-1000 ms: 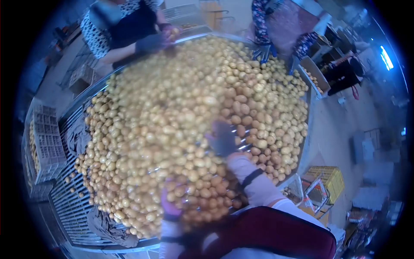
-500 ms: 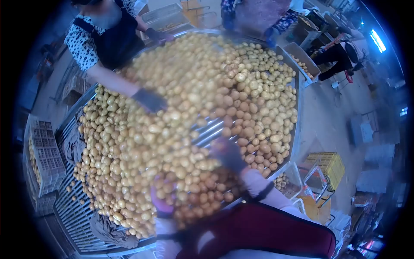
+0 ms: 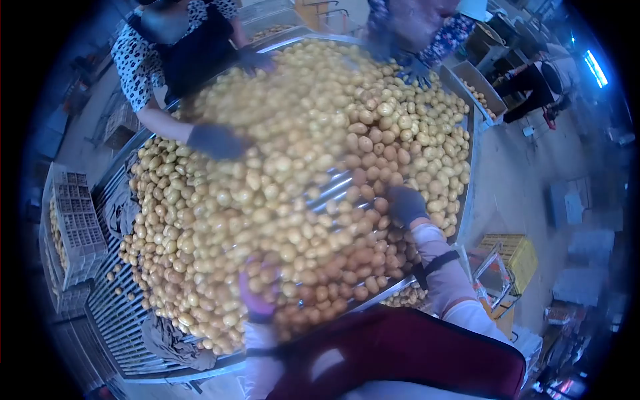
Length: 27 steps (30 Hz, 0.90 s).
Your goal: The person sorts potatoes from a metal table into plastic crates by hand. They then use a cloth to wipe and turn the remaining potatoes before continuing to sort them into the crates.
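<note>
A broad heap of round, yellow-brown produce [image 3: 220,227], resembling small potatoes, covers the slatted metal table [image 3: 123,333]. At the near side, my left hand [image 3: 257,290] wears a purple-pink glove, its fingers curled around several of the round pieces. My right hand [image 3: 405,205], in a dark glove, rests against the produce on the right. Its fingers point down into the heap, and their tips are hidden. Between the hands and the heap's middle, bare metal bars [image 3: 330,190] show through a gap.
Across the table, a co-worker's gloved hand [image 3: 217,141] reaches into the heap; another person's gloved hand [image 3: 415,70] is at the far right. Stacked crates [image 3: 79,220] stand left, a yellow crate [image 3: 510,257] right. Dark cloth [image 3: 177,343] lies on the slats.
My right hand has moved right and slightly up, away from the gap in the heap. My left hand stays nearly in place. The co-worker's hand at left shifted left; another person's hand now reaches in.
</note>
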Each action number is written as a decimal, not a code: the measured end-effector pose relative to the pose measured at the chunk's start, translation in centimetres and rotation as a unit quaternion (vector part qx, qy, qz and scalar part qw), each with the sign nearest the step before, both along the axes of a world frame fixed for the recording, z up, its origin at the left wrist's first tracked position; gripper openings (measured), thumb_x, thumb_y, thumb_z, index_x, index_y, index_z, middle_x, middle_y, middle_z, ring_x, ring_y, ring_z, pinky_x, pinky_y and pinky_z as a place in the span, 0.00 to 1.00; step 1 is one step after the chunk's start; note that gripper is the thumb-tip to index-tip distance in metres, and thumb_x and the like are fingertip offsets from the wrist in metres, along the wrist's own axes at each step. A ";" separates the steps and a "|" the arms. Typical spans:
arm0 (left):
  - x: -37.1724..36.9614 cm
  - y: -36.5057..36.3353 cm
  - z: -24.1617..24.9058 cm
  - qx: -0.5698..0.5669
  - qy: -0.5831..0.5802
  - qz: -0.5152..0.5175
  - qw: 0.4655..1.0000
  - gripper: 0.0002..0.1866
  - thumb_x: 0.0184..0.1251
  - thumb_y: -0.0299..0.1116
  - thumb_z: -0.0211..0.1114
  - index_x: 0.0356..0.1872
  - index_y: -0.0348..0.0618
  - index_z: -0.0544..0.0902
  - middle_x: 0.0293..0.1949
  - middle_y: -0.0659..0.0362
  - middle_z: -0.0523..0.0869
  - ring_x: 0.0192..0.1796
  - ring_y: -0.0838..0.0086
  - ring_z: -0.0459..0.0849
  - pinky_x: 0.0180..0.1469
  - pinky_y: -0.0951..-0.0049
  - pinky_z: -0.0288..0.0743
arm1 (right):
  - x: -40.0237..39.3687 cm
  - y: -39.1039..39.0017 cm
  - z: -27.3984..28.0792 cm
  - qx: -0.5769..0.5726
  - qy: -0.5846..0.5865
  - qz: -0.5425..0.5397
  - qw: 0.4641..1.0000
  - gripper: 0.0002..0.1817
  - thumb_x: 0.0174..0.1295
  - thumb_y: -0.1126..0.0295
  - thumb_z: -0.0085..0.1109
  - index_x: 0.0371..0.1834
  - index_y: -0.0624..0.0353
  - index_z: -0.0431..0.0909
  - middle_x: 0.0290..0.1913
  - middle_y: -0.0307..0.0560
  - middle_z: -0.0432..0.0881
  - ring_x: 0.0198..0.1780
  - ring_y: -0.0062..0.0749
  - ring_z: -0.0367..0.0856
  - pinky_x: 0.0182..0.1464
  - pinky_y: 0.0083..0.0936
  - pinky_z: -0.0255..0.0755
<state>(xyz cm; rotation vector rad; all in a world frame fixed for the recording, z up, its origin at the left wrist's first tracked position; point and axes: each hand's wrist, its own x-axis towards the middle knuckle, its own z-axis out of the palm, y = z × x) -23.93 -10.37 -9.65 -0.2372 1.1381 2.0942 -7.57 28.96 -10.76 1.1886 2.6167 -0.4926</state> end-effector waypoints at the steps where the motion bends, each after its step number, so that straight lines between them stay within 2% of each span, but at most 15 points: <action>1: 0.0 -0.3 -0.4 -0.008 0.018 -0.007 1.000 0.25 0.83 0.48 0.39 0.67 0.44 0.70 0.52 0.53 0.82 0.43 0.67 0.84 0.28 0.76 0.80 | -0.4 -0.3 1.8 0.006 0.062 0.016 0.998 0.13 0.58 0.58 0.62 0.43 0.50 0.85 0.42 0.49 0.86 0.47 0.49 0.85 0.49 0.43 0.79; 4: 0.8 0.5 0.8 -0.009 0.058 0.012 0.998 0.26 0.83 0.48 0.38 0.69 0.43 0.68 0.54 0.52 0.82 0.48 0.65 0.84 0.39 0.73 0.83 | -0.9 -1.7 3.8 0.005 0.247 0.067 0.967 0.15 0.56 0.55 0.64 0.40 0.50 0.85 0.41 0.48 0.86 0.45 0.49 0.86 0.47 0.44 0.79; 7: 0.4 -0.2 0.4 0.005 0.087 -0.030 0.996 0.26 0.84 0.47 0.38 0.70 0.40 0.67 0.58 0.51 0.81 0.53 0.65 0.84 0.48 0.71 0.83 | -3.5 -3.9 -2.5 0.038 0.066 0.216 0.973 0.18 0.56 0.51 0.64 0.43 0.50 0.86 0.42 0.49 0.86 0.45 0.47 0.86 0.46 0.45 0.80; 11: 0.6 -0.5 -1.3 -0.043 0.165 -0.041 0.985 0.25 0.83 0.44 0.40 0.69 0.39 0.68 0.60 0.48 0.81 0.54 0.66 0.85 0.45 0.75 0.83 | -6.2 -5.4 -1.9 0.022 -0.053 0.222 0.973 0.20 0.59 0.49 0.63 0.43 0.51 0.87 0.43 0.53 0.86 0.46 0.45 0.88 0.44 0.46 0.80; 14: 0.1 -2.0 -2.2 0.149 -0.041 -0.006 0.988 0.25 0.80 0.49 0.47 0.68 0.44 0.70 0.62 0.47 0.79 0.59 0.62 0.82 0.49 0.68 0.83 | -6.2 -4.5 -4.6 0.000 -0.038 0.230 0.972 0.20 0.57 0.49 0.64 0.42 0.53 0.87 0.43 0.53 0.86 0.44 0.46 0.87 0.45 0.44 0.80; 16: 1.7 -0.6 -1.0 0.250 -0.138 0.057 0.957 0.27 0.78 0.53 0.50 0.67 0.47 0.70 0.63 0.48 0.78 0.62 0.60 0.79 0.50 0.64 0.83 | -5.7 -3.7 -4.9 0.011 -0.005 0.296 0.955 0.22 0.54 0.50 0.67 0.44 0.54 0.86 0.41 0.52 0.86 0.40 0.48 0.87 0.43 0.43 0.81; 17: 2.2 -0.6 -0.1 0.250 -0.140 0.055 0.956 0.27 0.78 0.54 0.50 0.67 0.47 0.70 0.64 0.48 0.77 0.62 0.60 0.79 0.52 0.63 0.83 | -4.2 -3.6 -5.9 -0.010 0.179 0.235 0.955 0.18 0.53 0.56 0.70 0.43 0.55 0.84 0.36 0.48 0.85 0.33 0.40 0.85 0.38 0.37 0.80; 18: 2.9 -0.6 1.0 0.251 -0.147 0.048 0.956 0.28 0.77 0.56 0.50 0.67 0.48 0.71 0.64 0.49 0.77 0.63 0.59 0.78 0.53 0.62 0.82 | -4.1 -4.7 -5.3 -0.058 0.253 0.140 0.956 0.16 0.53 0.59 0.70 0.39 0.56 0.83 0.35 0.47 0.84 0.33 0.37 0.84 0.37 0.35 0.79; 20: 3.1 -0.6 1.3 0.250 -0.159 0.030 0.955 0.29 0.77 0.57 0.50 0.67 0.48 0.71 0.65 0.50 0.76 0.64 0.58 0.77 0.55 0.60 0.81 | -2.2 -6.1 -3.7 -0.144 0.385 -0.067 0.909 0.12 0.53 0.63 0.72 0.32 0.58 0.81 0.33 0.45 0.83 0.33 0.32 0.82 0.35 0.31 0.78; 21: 2.9 -0.5 0.5 0.247 -0.165 0.018 0.955 0.29 0.77 0.58 0.49 0.66 0.48 0.71 0.65 0.51 0.76 0.64 0.58 0.77 0.56 0.59 0.81 | -1.2 -8.0 -2.3 -0.290 0.461 -0.090 0.833 0.10 0.61 0.67 0.68 0.43 0.53 0.79 0.38 0.35 0.79 0.39 0.19 0.77 0.42 0.21 0.75; 22: 3.1 -0.2 -0.3 0.241 -0.174 0.001 0.955 0.29 0.77 0.58 0.49 0.66 0.48 0.72 0.64 0.51 0.77 0.63 0.58 0.77 0.57 0.59 0.81 | -0.2 -10.3 -0.9 -0.374 0.478 -0.128 0.784 0.10 0.64 0.66 0.66 0.45 0.54 0.79 0.40 0.36 0.80 0.42 0.20 0.78 0.43 0.22 0.75; 24: 3.9 1.2 -2.6 0.101 0.071 -0.056 0.991 0.28 0.77 0.58 0.49 0.65 0.48 0.72 0.63 0.51 0.77 0.62 0.56 0.78 0.56 0.57 0.81 | 1.6 -14.5 0.9 -0.388 0.532 -0.082 0.748 0.12 0.69 0.65 0.61 0.50 0.57 0.78 0.45 0.40 0.80 0.46 0.23 0.79 0.46 0.23 0.75; 25: 4.3 2.0 -2.6 0.099 0.103 -0.088 0.986 0.28 0.77 0.58 0.49 0.65 0.48 0.72 0.62 0.51 0.78 0.61 0.56 0.79 0.56 0.56 0.82 | 2.5 -16.6 1.3 -0.319 0.558 0.003 0.766 0.13 0.71 0.65 0.58 0.53 0.59 0.78 0.47 0.42 0.80 0.48 0.25 0.79 0.47 0.23 0.76; 26: 4.8 2.9 -2.7 0.098 0.135 -0.119 0.979 0.28 0.77 0.58 0.48 0.64 0.48 0.72 0.61 0.51 0.78 0.59 0.56 0.80 0.55 0.56 0.82 | 2.8 -19.9 2.7 -0.383 0.587 -0.074 0.709 0.16 0.73 0.63 0.55 0.57 0.60 0.76 0.50 0.44 0.80 0.51 0.26 0.79 0.48 0.23 0.76; 27: 5.5 3.5 -2.2 0.152 0.067 -0.159 0.973 0.28 0.77 0.58 0.48 0.64 0.47 0.73 0.60 0.51 0.79 0.58 0.56 0.80 0.54 0.56 0.83 | 3.6 -22.3 3.8 -0.443 0.611 -0.147 0.640 0.18 0.75 0.61 0.51 0.61 0.61 0.75 0.52 0.46 0.79 0.53 0.28 0.79 0.49 0.23 0.76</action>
